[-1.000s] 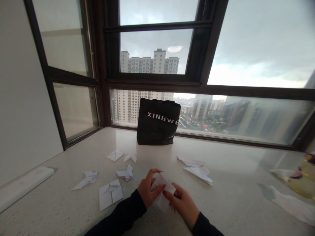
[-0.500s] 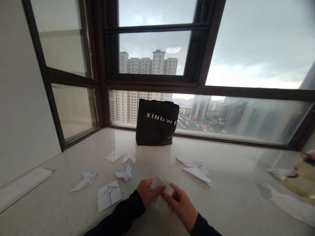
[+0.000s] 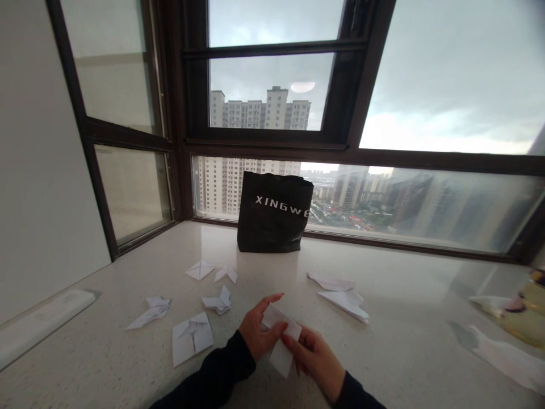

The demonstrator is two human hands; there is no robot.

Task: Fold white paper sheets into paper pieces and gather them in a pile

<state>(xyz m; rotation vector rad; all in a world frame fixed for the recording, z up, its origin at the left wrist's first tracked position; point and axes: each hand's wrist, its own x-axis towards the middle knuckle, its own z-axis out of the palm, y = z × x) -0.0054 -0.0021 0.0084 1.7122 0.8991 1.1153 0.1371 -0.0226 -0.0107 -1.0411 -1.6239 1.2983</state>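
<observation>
A folded piece of white paper (image 3: 281, 357) is held between my two hands, low in the middle of the head view. My left hand (image 3: 258, 329) grips its upper left side, thumb on top and index finger stretched out above the edge. On the right, my right hand (image 3: 314, 353) pinches the paper with the thumb near its middle; the other fingers are partly hidden beneath. To the left lie a square paper fold (image 3: 192, 339), a winged paper fold (image 3: 218, 300) and a long pointed paper fold (image 3: 152, 312).
A black bag (image 3: 275, 213) stands by the window. Two small paper folds (image 3: 200, 270) lie left of centre, and paper planes (image 3: 344, 301) to the right. A white strip (image 3: 45, 321) lies far left; a yellowish container (image 3: 528, 312) and crumpled tissue (image 3: 506, 358) are far right.
My left index finger has lifted and stretched away from the paper. The lower part of the paper now shows more fully between my hands. The whole view has shifted slightly.
</observation>
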